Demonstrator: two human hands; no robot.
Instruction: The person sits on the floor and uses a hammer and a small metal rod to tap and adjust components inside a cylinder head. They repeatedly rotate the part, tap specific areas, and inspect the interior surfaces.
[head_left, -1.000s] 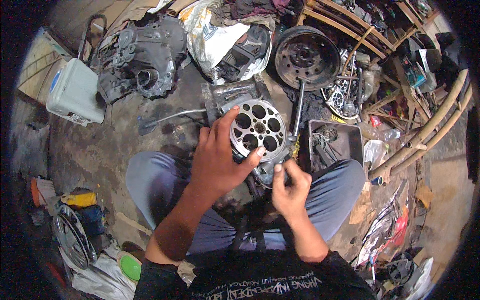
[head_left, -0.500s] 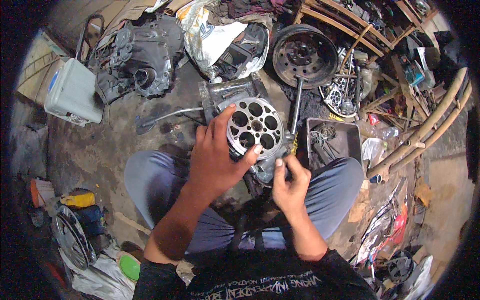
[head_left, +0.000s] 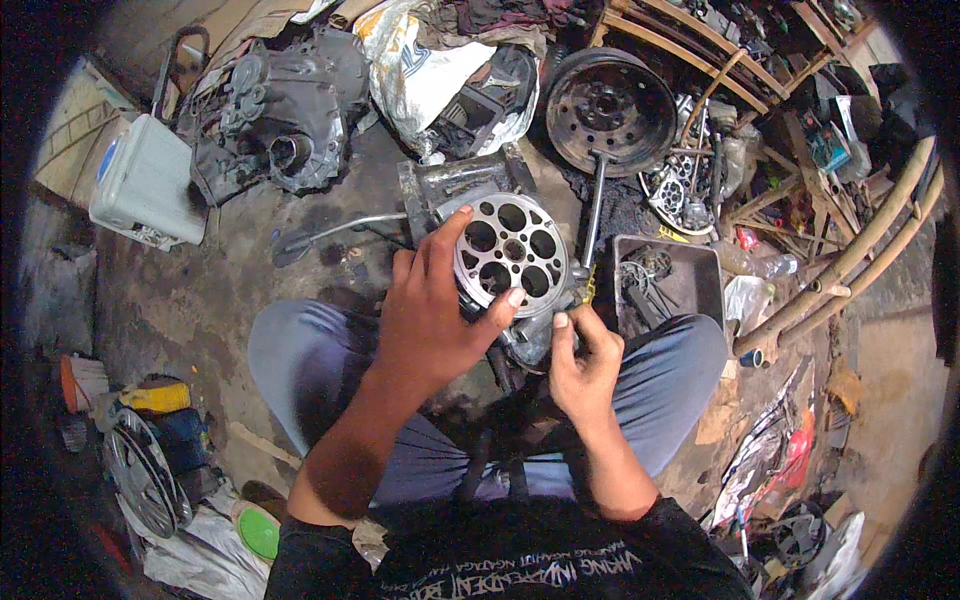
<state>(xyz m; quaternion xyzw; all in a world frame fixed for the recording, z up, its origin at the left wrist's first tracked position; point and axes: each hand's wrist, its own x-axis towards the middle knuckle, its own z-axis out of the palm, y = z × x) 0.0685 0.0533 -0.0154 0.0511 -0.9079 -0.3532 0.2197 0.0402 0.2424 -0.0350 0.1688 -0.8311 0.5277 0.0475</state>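
Note:
A round silvery metal plate (head_left: 516,268) with several large round holes lies between my knees, seated against a grey metal housing (head_left: 531,335). My left hand (head_left: 425,315) is closed round the plate's left side, thumb on its near edge and fingertip on its far edge. By the plate's near right side, my right hand (head_left: 587,365) pinches thumb against fingers at the housing's edge. Whatever those fingers hold is hidden. A dark metal stand (head_left: 470,175) sits behind the plate. Just right of it, a long steel handle (head_left: 596,215) reaches from the housing's side toward the wheel rim.
Beyond are a dark wheel rim (head_left: 610,110), a white sack (head_left: 410,75) and a large gearbox casing (head_left: 290,110). On the right stand a metal tray (head_left: 668,246) with parts and bent wooden poles (head_left: 850,270). A grey plastic container (head_left: 150,185) stands left.
My right hand has shifted very slightly to the right at the housing's edge. My left hand and the plate look unmoved.

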